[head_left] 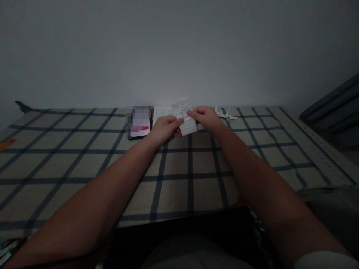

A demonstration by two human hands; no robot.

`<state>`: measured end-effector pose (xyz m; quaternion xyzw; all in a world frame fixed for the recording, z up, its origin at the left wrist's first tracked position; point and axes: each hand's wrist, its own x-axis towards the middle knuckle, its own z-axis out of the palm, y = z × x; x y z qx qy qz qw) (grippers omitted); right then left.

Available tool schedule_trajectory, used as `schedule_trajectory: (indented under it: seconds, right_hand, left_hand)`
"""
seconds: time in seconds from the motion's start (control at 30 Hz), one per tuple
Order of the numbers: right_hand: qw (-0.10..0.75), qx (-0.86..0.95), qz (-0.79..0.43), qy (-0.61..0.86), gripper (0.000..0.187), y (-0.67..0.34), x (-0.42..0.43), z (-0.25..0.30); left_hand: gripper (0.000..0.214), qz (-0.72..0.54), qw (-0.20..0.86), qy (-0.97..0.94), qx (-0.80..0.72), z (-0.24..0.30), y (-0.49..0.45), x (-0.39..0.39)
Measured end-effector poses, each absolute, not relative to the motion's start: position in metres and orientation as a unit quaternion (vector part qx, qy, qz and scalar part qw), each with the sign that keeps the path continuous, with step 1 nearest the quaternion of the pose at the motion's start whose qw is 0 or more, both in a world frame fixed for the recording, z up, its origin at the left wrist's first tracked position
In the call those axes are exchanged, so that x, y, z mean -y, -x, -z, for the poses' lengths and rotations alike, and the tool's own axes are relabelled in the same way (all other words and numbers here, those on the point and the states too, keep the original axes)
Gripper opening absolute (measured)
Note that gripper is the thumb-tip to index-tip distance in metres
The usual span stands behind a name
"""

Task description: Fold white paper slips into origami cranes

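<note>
A folded sheet of printed paper [183, 112] is held up above the table, tilted, between both hands. My left hand [166, 129] pinches its lower left edge, thumb on the front face. On the right edge, my right hand [206, 116] grips it between thumb and fingers. Behind the left hand lies another printed sheet [162, 111], partly covered by the held paper. A white folded paper crane [226, 115] rests on the cloth just beyond my right hand. To the left is a tablet or phone [141, 121] with a pixelated screen showing a pink-red patch.
A checked tablecloth [112, 164] spreads up to the plain wall [179, 48]. Something orange [8, 144] sits at the far left edge. Dark grey fabric [336, 108] hangs at the right. Several mixed small items [11, 248] are in the lower left corner.
</note>
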<state>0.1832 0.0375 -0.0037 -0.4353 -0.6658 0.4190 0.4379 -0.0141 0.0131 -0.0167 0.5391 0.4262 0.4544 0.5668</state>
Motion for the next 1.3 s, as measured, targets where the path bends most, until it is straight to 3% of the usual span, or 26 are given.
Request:
schedule_trajectory:
  seconds: [0.17, 0.7, 0.87, 1.0, 1.3]
  right_hand:
    - [0.422, 0.678, -0.436, 0.415, 0.052, -0.181, -0.036, 0.000]
    - [0.422, 0.658, -0.429, 0.453, 0.024, -0.183, -0.035, -0.001]
    - [0.390, 0.676, -0.426, 0.457, 0.028, -0.185, -0.030, -0.005]
    - [0.346, 0.714, -0.381, 0.475, 0.042, -0.186, -0.027, -0.007]
    - [0.333, 0.719, -0.338, 0.507, 0.050, -0.185, -0.028, -0.006]
  left_hand:
    - [0.028, -0.487, 0.547, -0.540, -0.415, 0.021, 0.016, -0.018]
    - [0.033, -0.503, 0.458, -0.570, -0.461, 0.016, 0.015, -0.015]
    - [0.034, -0.523, 0.451, -0.556, -0.463, 0.015, 0.017, -0.014]
    - [0.036, -0.527, 0.432, -0.557, -0.475, 0.013, 0.018, -0.014]
    - [0.034, -0.537, 0.462, -0.523, -0.474, 0.014, 0.017, -0.016]
